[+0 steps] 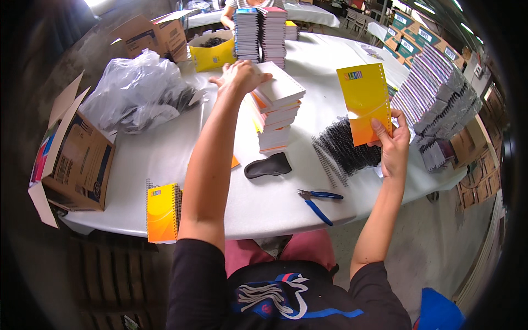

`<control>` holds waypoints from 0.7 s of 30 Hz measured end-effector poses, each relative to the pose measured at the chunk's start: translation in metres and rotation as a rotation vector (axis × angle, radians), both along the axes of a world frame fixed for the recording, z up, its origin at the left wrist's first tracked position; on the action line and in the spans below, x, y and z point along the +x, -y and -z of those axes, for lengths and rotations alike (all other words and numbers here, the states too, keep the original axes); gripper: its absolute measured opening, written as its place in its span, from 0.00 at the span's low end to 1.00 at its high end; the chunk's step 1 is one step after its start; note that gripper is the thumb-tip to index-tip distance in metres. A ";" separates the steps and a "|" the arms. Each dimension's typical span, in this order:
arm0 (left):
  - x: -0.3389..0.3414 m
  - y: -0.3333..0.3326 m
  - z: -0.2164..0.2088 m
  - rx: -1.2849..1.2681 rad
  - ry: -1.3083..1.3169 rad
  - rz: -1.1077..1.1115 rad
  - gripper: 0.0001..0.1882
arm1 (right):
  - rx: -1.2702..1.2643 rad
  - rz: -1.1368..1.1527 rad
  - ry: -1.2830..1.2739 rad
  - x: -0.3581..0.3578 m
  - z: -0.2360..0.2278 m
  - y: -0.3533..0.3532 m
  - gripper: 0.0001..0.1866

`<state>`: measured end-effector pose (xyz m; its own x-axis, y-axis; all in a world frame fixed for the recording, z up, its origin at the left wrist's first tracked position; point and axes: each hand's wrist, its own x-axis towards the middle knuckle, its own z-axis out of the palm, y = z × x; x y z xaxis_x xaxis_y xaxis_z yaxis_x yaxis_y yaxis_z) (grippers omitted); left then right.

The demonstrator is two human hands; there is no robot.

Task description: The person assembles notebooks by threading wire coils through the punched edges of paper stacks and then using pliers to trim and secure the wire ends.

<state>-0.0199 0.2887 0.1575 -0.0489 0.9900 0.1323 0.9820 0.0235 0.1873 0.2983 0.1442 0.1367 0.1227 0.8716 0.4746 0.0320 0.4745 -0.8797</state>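
Observation:
My right hand (pixel 391 144) grips a yellow-and-orange notebook cover (pixel 363 104) with punched holes along its right edge, holding it up over the table. My left hand (pixel 240 77) is stretched far forward, fingers spread, at the top left of a stack of unbound page blocks (pixel 278 88); its fingertips are partly hidden. Beneath the cover lies a pile of black spiral coils (pixel 344 146). In front of the stack is a flat black piece (pixel 268 166) of unclear kind. Blue-handled cutting pliers (pixel 320 203) rest near the front edge.
Spiral-bound yellow notebooks (pixel 163 213) sit at the front left, near an open cardboard box (pixel 82 159) and a clear plastic bag (pixel 137 88). Behind stand tall notebook stacks (pixel 246 36) and a yellow container (pixel 212 54). More notebooks (pixel 429 82) are piled right. Another person (pixel 228 16) is opposite.

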 end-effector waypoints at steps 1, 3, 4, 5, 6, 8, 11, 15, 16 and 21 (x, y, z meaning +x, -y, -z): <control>0.014 0.020 0.001 0.160 0.019 -0.051 0.36 | 0.010 -0.001 0.001 0.007 0.002 0.004 0.14; 0.016 0.036 0.003 0.313 -0.047 -0.047 0.35 | 0.026 -0.025 -0.033 0.003 0.003 0.009 0.14; 0.022 0.036 0.005 0.322 -0.041 -0.057 0.35 | 0.036 -0.029 -0.047 0.004 0.003 0.011 0.14; 0.030 0.036 0.007 0.329 -0.031 -0.064 0.34 | 0.037 -0.031 -0.045 0.007 0.005 0.012 0.14; 0.023 0.031 0.008 0.322 0.011 -0.076 0.34 | 0.045 -0.052 -0.058 0.004 0.005 0.014 0.14; -0.004 0.011 0.007 0.213 0.014 -0.071 0.33 | 0.051 -0.089 -0.079 -0.001 0.005 0.018 0.14; -0.024 -0.005 0.000 -0.032 0.034 -0.010 0.31 | 0.054 -0.111 -0.107 -0.003 0.008 0.022 0.15; -0.009 0.011 0.001 0.322 -0.107 0.012 0.29 | 0.079 -0.107 -0.127 0.003 0.011 0.027 0.15; 0.005 0.020 0.003 0.416 -0.096 -0.024 0.29 | 0.076 -0.093 -0.123 0.008 0.013 0.029 0.15; 0.022 0.032 0.002 0.712 -0.115 -0.100 0.20 | 0.092 -0.075 -0.155 0.015 0.011 0.036 0.15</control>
<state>0.0020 0.2563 0.1554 -0.0814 0.6532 0.7528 0.9960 0.0250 0.0860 0.3132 0.1080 0.1260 0.1370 0.8348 0.5333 -0.1383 0.5492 -0.8242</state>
